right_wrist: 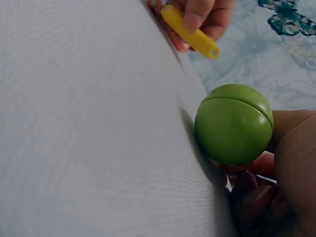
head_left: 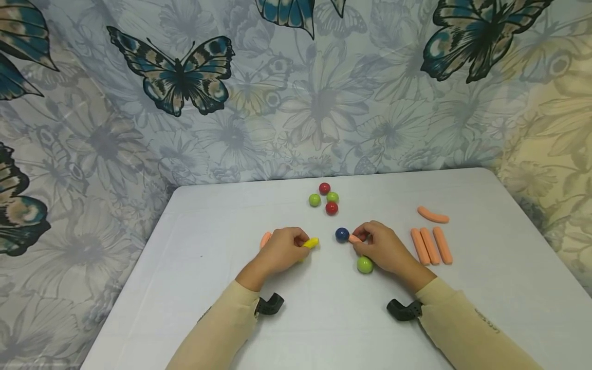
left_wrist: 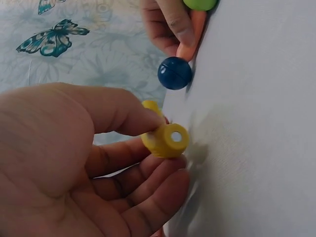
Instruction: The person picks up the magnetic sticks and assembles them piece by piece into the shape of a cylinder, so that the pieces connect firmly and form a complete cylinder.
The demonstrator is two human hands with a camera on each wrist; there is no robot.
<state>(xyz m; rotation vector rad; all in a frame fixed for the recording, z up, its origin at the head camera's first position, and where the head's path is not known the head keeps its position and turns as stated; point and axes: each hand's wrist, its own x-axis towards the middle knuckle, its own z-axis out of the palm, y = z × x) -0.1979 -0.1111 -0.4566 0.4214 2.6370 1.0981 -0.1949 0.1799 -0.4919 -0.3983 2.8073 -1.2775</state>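
Note:
My left hand [head_left: 284,249] pinches a short yellow rod [head_left: 312,242] between thumb and fingers, just above the white table. A round silvery disc shows in the rod's end [left_wrist: 176,136] in the left wrist view. Across from it, my right hand [head_left: 381,246] pinches an orange rod [head_left: 354,239], mostly hidden by the fingers. A dark blue ball [head_left: 342,235] sits at that rod's left end. The glossy green ball [head_left: 364,264] is at the near side of the right hand; in the left wrist view, the green ball [left_wrist: 200,4] appears at the orange rod's other end.
Two red balls [head_left: 331,208] and two green balls [head_left: 314,200] lie together toward the table's back edge. At right are three straight orange rods [head_left: 430,246] with a curved orange rod [head_left: 433,215] behind them. Another orange piece [head_left: 265,239] shows behind the left hand.

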